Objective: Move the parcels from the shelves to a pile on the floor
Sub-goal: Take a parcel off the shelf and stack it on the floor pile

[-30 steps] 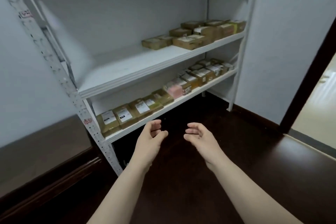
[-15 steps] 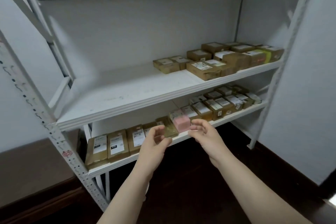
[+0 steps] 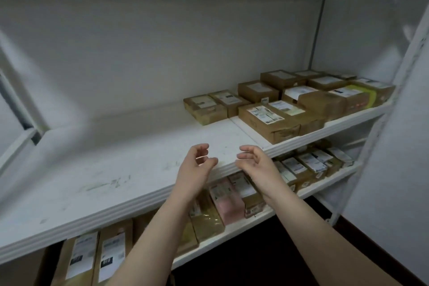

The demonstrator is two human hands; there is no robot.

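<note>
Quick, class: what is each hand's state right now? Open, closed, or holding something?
Left hand: open, fingers loosely curled, holding nothing.
Right hand: open, fingers loosely curled, holding nothing.

Parcel storage room, as I see it through the remote feed: white metal shelving (image 3: 116, 169) stands against bare pale walls (image 3: 162, 53), two tiers carrying rows of labelled cardboard parcels (image 3: 267, 121), above a dark floor (image 3: 255, 262).
</note>
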